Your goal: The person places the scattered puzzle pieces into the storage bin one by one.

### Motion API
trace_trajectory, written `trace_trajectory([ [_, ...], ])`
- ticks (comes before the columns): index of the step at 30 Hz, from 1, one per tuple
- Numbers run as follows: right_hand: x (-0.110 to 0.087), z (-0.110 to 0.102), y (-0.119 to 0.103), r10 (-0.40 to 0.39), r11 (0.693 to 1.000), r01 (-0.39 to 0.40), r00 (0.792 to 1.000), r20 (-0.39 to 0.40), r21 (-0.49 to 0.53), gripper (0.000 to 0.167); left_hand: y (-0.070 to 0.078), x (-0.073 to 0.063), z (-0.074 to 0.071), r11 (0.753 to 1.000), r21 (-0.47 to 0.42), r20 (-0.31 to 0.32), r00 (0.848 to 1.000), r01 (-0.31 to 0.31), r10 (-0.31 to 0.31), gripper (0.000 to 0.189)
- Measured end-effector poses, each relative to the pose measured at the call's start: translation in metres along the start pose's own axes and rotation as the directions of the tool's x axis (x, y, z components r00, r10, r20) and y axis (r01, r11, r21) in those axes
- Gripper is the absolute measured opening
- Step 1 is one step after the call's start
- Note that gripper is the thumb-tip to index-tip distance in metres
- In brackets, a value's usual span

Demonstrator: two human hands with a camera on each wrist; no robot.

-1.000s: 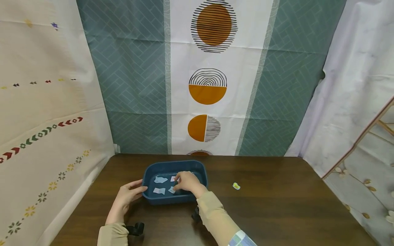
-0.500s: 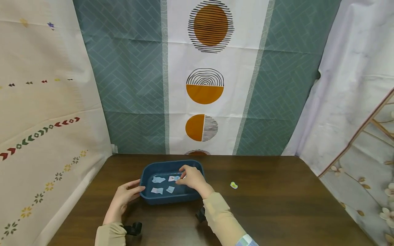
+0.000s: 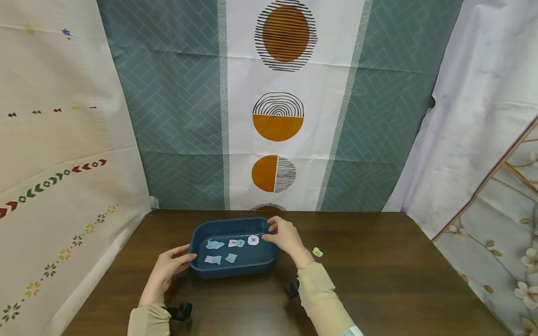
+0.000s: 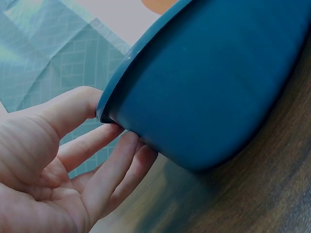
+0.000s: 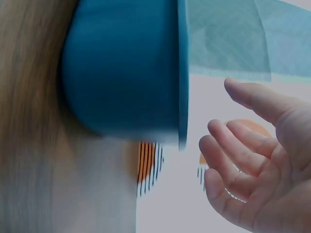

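Observation:
A dark blue tray [image 3: 235, 272] sits on the brown table, holding several pale paper cut-outs, among them a fish shape [image 3: 215, 244] and a round star piece [image 3: 253, 240]. My left hand [image 3: 170, 267] rests against the tray's left end. In the left wrist view, the thumb [image 4: 80, 104] touches the rim of the tray [image 4: 209, 82] and the straight fingers [image 4: 119, 145] lie against its wall. My right hand [image 3: 282, 235] hovers at the tray's back right corner. In the right wrist view its fingers [image 5: 233, 145] are loosely curled, holding nothing, just clear of the tray [image 5: 121, 63].
A small yellow-green piece [image 3: 317, 252] lies on the table [image 3: 399, 280] right of the tray. Patterned curtains hang close behind and on both sides. Black wrist mounts [image 3: 180, 310] show near my sleeves.
My right hand has come off the paper pieces inside the tray and moved right to the back right rim, uncovering the round star piece. The left hand has stayed at the left end.

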State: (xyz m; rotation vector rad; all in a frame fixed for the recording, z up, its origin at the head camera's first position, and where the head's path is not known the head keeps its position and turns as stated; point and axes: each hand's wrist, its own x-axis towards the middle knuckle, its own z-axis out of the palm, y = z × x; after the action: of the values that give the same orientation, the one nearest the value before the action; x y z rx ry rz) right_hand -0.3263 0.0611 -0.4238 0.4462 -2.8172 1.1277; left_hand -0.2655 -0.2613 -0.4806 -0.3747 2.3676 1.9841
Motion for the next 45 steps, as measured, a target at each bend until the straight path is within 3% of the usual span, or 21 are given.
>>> trace_trajectory([
  [9,-0.006,-0.025,0.033,0.081,0.997,-0.083,0.992,-0.098,-0.009,0.041,0.001,-0.002,-0.002,1.000,0.004,0.002,1.000,0.012,-0.012,0.061],
  [20,-0.021,-0.043,0.073,0.181,0.983,-0.185,0.975,-0.126,-0.019,0.044,0.001,-0.003,-0.003,1.000,0.009,0.019,1.000,0.010,-0.010,0.065],
  [35,-0.037,-0.049,0.108,0.289,0.952,-0.297,0.952,-0.097,-0.076,0.046,0.003,-0.004,-0.001,1.000,-0.007,0.029,1.000,0.011,-0.011,0.065],
  [45,-0.041,-0.048,0.118,0.339,0.933,-0.340,0.940,-0.027,-0.117,0.047,0.003,-0.002,-0.002,1.000,-0.011,0.034,0.999,0.017,-0.016,0.064],
])
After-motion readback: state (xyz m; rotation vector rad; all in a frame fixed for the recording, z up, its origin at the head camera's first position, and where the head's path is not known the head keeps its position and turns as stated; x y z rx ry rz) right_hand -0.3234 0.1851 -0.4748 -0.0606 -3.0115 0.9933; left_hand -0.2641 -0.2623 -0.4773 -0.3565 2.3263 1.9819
